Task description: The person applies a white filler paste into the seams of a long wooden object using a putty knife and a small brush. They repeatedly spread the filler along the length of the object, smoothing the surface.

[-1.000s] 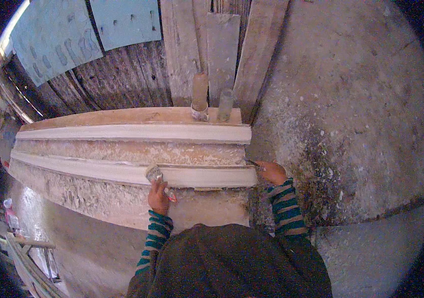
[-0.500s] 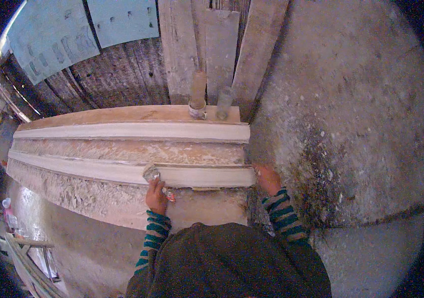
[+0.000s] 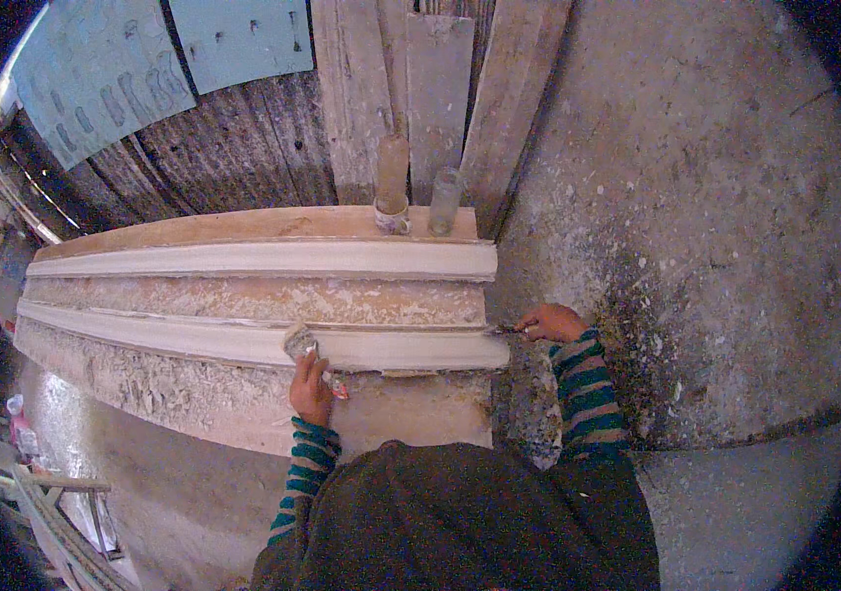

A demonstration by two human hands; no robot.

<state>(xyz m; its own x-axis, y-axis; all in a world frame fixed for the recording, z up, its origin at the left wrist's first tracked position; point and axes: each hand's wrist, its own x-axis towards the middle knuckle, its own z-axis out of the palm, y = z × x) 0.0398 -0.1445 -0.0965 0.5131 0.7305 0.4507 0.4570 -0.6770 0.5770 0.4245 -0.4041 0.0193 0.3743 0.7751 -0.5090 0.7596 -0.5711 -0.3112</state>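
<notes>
A long white plaster moulding [image 3: 410,350] lies across the bench in front of me, and a second white moulding [image 3: 361,260] runs parallel behind it. My left hand [image 3: 312,392] is closed round a paintbrush [image 3: 299,341], whose pale bristle end rests over the near moulding; a red handle tip shows below the fingers. Just beyond the right end of this moulding, my right hand [image 3: 550,322] pinches a slim dark tool [image 3: 507,328]. The tool points left at the moulding's back edge; its exact kind is too small to make out.
Dried plaster scraps [image 3: 159,389] cover the bench's near left part. At the back stand a bottle [image 3: 391,169] in a cup [image 3: 393,221] and a clear glass jar [image 3: 445,202]. Boards [image 3: 514,98] lean behind them. To the right spreads a stained concrete floor [image 3: 716,246].
My right hand has shifted right and slightly up, off the moulding's end, and the slim tool now shows. My left hand with the paintbrush has stayed put.
</notes>
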